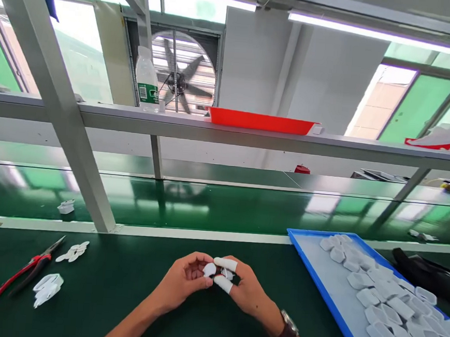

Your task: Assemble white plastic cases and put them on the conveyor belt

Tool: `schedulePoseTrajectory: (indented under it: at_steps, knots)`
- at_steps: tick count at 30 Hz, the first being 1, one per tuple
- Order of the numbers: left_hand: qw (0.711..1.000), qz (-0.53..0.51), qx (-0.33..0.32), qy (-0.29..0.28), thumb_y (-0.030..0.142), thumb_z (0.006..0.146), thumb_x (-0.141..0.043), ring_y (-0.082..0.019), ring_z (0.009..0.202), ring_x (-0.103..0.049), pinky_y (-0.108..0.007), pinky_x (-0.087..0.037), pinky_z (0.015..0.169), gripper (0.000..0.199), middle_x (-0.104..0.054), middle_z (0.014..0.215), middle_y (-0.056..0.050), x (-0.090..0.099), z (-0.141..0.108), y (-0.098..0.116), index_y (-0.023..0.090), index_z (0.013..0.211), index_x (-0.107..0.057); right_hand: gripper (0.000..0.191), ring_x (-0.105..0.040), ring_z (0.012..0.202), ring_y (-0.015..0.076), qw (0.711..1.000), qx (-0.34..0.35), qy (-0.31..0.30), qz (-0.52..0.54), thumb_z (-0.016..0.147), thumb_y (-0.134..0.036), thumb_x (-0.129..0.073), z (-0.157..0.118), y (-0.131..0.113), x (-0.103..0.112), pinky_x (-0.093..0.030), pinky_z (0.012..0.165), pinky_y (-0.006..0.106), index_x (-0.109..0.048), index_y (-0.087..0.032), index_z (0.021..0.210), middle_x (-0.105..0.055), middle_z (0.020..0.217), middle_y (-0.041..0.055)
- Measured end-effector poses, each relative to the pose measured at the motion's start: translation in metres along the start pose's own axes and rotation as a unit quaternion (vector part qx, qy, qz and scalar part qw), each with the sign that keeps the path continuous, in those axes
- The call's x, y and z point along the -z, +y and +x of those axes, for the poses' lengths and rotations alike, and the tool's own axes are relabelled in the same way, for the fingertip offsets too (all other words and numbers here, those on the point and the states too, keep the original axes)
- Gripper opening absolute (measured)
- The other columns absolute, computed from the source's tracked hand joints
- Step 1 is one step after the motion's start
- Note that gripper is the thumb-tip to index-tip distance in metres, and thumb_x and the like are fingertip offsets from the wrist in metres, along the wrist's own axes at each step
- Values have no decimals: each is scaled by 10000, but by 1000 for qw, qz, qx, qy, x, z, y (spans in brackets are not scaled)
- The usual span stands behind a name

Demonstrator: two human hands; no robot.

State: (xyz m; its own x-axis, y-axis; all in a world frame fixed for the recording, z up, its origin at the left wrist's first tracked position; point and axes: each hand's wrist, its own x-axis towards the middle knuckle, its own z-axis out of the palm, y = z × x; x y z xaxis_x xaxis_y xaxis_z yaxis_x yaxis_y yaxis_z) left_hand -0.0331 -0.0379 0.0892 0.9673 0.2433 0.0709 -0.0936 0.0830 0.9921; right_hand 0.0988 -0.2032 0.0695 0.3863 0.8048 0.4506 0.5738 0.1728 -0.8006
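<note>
Both hands meet above the green tabletop at the lower centre. My left hand [187,280] pinches a small white plastic part [210,269] between thumb and fingers. White coverings wrap the thumb and a finger of my right hand [245,287], which is closed on the other side of the same small piece; a bit of it shows between those fingertips. A dark spot lies between the two sides of the piece, too small to make out. A watch is on the right wrist.
At right lies a blue-rimmed tray [317,282] with several white plastic cups [380,334]. Red-handled pliers [32,267] and white pieces [48,288] lie at left. A metal shelf [181,124] crosses ahead, bearing a bottle [147,82] and a red tray [262,121].
</note>
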Motion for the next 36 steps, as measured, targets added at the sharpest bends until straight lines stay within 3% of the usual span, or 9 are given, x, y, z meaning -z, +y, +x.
schedulePoseTrajectory:
  at_steps: [3,6,13,17,19,23,27,33,36]
  knots:
    - [993,103,-14,48,291,614,-918,-194,886,-655,-371,-575,816,646,-666,1092,-59,2,1,-6,216,1185,-624,292,-662,781,142,998,-45,40,34,881,-243,-661,-3,4,2,-544,716,269,-716,-268,1166,-731,966,14]
    - [964,251,-45,75,268,611,-913,-225,972,-631,-392,-566,854,682,-646,1161,-67,3,1,-18,244,1226,-619,210,-696,797,155,994,-48,86,50,875,-217,-643,-5,11,3,-552,686,270,-738,-258,1058,-753,1002,32]
    - [899,396,-170,84,321,912,-684,-276,1086,-598,-440,-507,964,181,-675,1120,-90,-9,-5,-34,248,1077,-708,133,-723,891,171,992,20,121,13,882,-169,-641,-14,11,-3,-576,718,269,-702,-245,974,-743,1070,59]
    - [872,434,-216,71,252,961,-592,-288,1147,-577,-458,-476,1018,220,-673,1183,-108,-9,-12,-34,253,1158,-692,385,-709,891,158,996,-1,86,6,879,-152,-622,-18,7,-3,-595,796,287,-621,-270,1246,-730,1118,49]
    - [874,439,-197,72,277,943,-622,-300,1193,-564,-481,-464,1052,283,-662,1234,-113,-8,-13,-38,259,1222,-670,458,-697,857,151,998,-5,68,7,883,-153,-607,-19,7,-1,-597,778,281,-583,-281,1322,-727,1079,36]
    - [893,427,-91,113,327,757,-814,-350,1262,-546,-564,-451,1082,624,-647,1308,-111,-4,-8,-51,258,1338,-597,369,-692,908,175,996,-23,85,16,893,-179,-599,-19,14,2,-594,756,276,-632,-264,1250,-704,1100,64]
    - [916,379,-64,114,189,805,-690,-289,1163,-630,-503,-499,1044,365,-715,1178,-58,0,-3,-55,265,1162,-670,298,-688,982,194,994,-37,103,18,909,-211,-603,-18,22,5,-597,816,292,-659,-254,1199,-691,1143,89]
    - [933,313,-127,126,195,900,-550,-231,1193,-623,-412,-488,1068,363,-658,1299,-55,4,-11,-42,271,1249,-615,331,-678,1084,207,995,16,97,-25,917,-188,-602,-2,9,13,-596,835,290,-664,-277,1229,-680,1237,94]
    - [949,266,-103,136,237,885,-597,-221,1061,-661,-400,-525,983,372,-682,1243,-59,4,-14,-35,265,1257,-599,358,-699,1023,204,995,31,89,-46,911,-183,-610,3,4,11,-604,792,296,-657,-275,1255,-705,1196,87]
